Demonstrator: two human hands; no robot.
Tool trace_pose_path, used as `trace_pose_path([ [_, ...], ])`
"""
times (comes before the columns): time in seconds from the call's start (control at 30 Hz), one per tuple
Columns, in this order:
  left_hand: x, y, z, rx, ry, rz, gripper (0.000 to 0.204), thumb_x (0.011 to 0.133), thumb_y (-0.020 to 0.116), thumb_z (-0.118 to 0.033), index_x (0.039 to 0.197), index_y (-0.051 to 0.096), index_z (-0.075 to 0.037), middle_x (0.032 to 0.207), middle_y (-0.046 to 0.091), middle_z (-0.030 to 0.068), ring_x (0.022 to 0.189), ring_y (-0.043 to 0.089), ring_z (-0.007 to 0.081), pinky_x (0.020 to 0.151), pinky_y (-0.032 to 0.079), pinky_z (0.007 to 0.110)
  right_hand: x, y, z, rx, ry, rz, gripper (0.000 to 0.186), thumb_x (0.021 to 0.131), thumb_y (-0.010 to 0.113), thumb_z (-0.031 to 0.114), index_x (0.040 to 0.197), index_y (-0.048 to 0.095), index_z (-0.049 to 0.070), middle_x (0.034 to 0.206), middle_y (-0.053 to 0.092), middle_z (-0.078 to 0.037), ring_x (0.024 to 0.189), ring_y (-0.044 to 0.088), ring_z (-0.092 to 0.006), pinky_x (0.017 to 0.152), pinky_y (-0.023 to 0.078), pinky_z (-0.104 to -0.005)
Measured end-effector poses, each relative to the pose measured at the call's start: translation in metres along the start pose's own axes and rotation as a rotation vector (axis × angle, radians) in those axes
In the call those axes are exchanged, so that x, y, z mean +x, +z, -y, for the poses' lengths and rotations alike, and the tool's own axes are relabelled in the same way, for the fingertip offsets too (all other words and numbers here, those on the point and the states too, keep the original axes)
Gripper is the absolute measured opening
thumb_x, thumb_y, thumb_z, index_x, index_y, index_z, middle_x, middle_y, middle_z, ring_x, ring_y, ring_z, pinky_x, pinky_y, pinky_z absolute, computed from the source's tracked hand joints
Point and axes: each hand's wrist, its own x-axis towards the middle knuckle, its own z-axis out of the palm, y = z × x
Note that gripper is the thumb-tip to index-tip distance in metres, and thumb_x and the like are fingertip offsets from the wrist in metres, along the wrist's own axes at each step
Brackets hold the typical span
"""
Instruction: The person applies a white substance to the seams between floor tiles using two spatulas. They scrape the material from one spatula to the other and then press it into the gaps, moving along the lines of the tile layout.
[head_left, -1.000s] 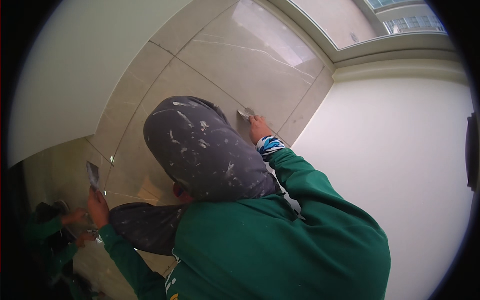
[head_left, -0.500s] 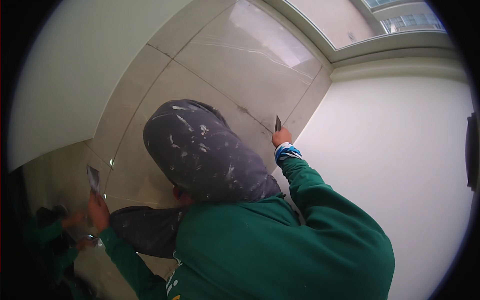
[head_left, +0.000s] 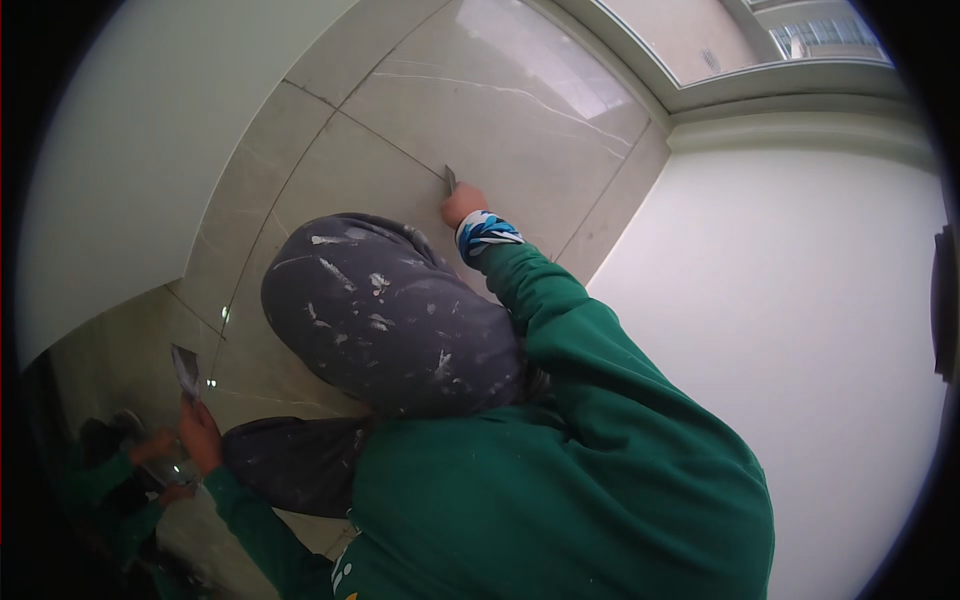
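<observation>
Ahead of my bent knee, my right hand [head_left: 463, 205] is closed round a putty knife [head_left: 450, 179]. Its blade touches, or is very close to, a dark tile joint [head_left: 395, 147]; the exact contact is too small to make out. Off to the left, my left hand [head_left: 200, 437] grips a second, wider putty knife [head_left: 185, 372] with its grey, smeared blade raised. My right wrist has a blue and white cloth band [head_left: 488, 236]. My dark trousers [head_left: 400, 310], spotted with white, hide part of the floor.
Glossy beige tiles [head_left: 520, 160] make up the floor. A white wall [head_left: 780, 300] stands to the right, a pale panel [head_left: 150, 150] to the left, a framed window [head_left: 690, 97] at the far right. At the left edge, a dark surface [head_left: 100, 480] shows green sleeves and hands, seemingly reflected.
My right hand has moved left and farther away with its putty knife, from near the wall along the tile joint. My left hand has hardly shifted.
</observation>
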Motion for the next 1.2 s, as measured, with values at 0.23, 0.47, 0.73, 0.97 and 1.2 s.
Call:
trace_pose_path([
  [0.23,0.017,0.014,0.015,0.036,-0.017,0.045,0.043,0.107,0.051,-0.025,0.135,0.058,0.006,0.115,0.068,0.0336,0.107,0.066,0.0498,0.089,0.052,0.05,0.009,-0.096,-0.036,-0.349,-0.723,0.085,0.04,0.088,0.053,-0.001,0.121,0.073,0.01,0.114,0.072,-0.015,0.11,0.065,-0.0354,0.096,0.053,-0.0436],
  [0.47,0.01,0.004,0.017,0.02,-0.093,0.074,0.042,0.107,0.051,-0.024,0.135,0.058,0.005,0.113,0.069,0.0323,0.105,0.067,0.0487,0.088,0.052,0.048,0.004,-0.083,-0.044,-0.733,-1.036,0.232,0.027,0.093,0.058,0.011,0.116,0.073,0.012,0.11,0.069,-0.009,0.111,0.064,-0.0278,0.094,0.052,-0.0409],
  [0.73,0.024,0.001,0.004,-0.038,-0.032,0.026,0.038,0.104,0.053,-0.021,0.129,0.061,0.006,0.109,0.068,0.0334,0.102,0.065,0.0516,0.085,0.051,0.049,-0.115,-0.129,-0.198,-0.792,-0.832,0.409,0.038,0.09,0.057,0.006,0.126,0.067,0.01,0.127,0.064,-0.008,0.124,0.056,-0.028,0.105,0.046,-0.0387],
  [0.97,0.025,0.005,0.014,-0.099,-0.026,-0.033,0.036,0.102,0.054,-0.02,0.127,0.062,0.006,0.106,0.069,0.0332,0.099,0.065,0.0519,0.084,0.052,0.05,-0.057,-0.114,-0.094,-0.595,-0.88,0.235,0.031,0.091,0.057,0.005,0.119,0.069,0.013,0.117,0.067,-0.009,0.115,0.061,-0.0287,0.098,0.05,-0.0401],
  [1.2,0.016,-0.008,0.0,-0.082,-0.01,-0.047,0.037,0.102,0.056,-0.02,0.127,0.063,0.006,0.106,0.07,0.0315,0.099,0.067,0.0501,0.084,0.053,0.049,0.023,-0.082,0.012,-0.741,-1.029,0.127,0.031,0.093,0.056,0.004,0.12,0.068,0.012,0.123,0.066,-0.01,0.12,0.059,-0.0286,0.102,0.048,-0.0406],
])
